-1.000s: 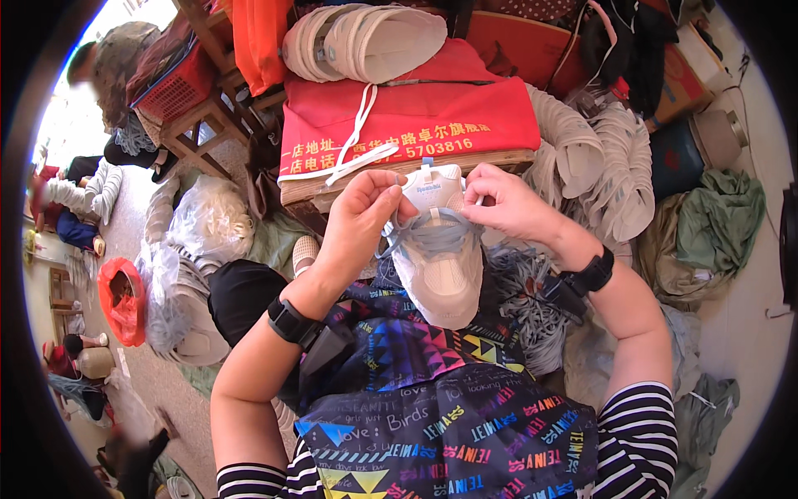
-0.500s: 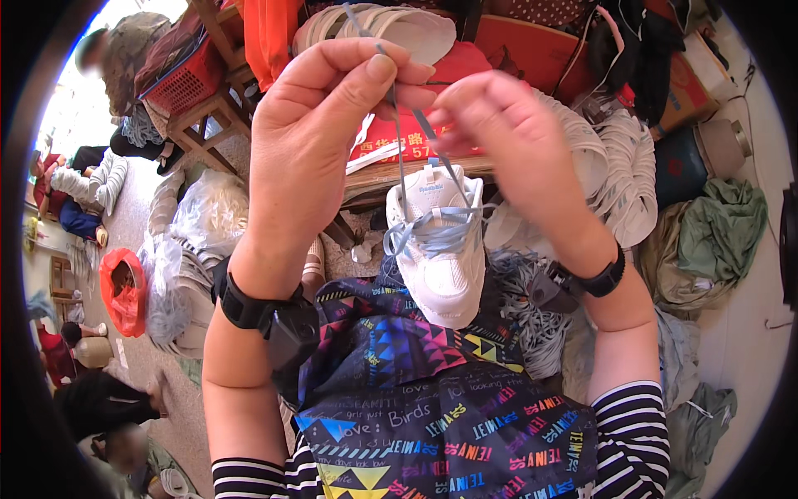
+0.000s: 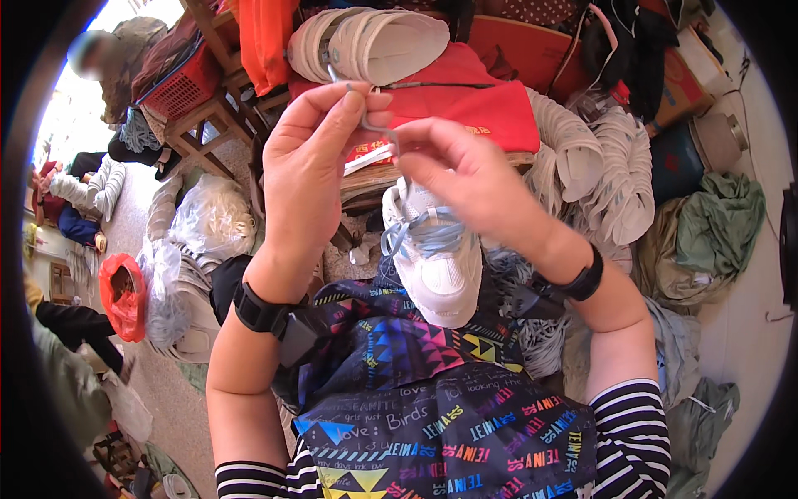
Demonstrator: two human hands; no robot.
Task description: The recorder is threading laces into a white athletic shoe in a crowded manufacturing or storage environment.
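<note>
A white sneaker (image 3: 439, 279) stands on my lap, toe toward me, with a grey-blue shoelace (image 3: 432, 235) threaded across its front. Above it and to the left, my left hand (image 3: 309, 154) pinches the lace between thumb and fingers, and a short end sticks up past them. My right hand (image 3: 470, 176) is closed close by, fingertips on the lace, which bends between the two hands. The right hand and wrist cover part of the shoe's collar and tongue.
Beyond the shoe is a low wooden table (image 3: 519, 158) with a red cloth (image 3: 465, 100) and stacked white shoe uppers (image 3: 403, 46). More uppers (image 3: 615, 175) stand at the right, above a bundle of laces (image 3: 540, 345). Plastic bags (image 3: 212, 216) and a red bag (image 3: 123, 295) lie left.
My right hand has moved left and down, in front of the shoe's collar. My left hand has dropped slightly. The lace between them, earlier stretched upward from the shoe, now bends.
</note>
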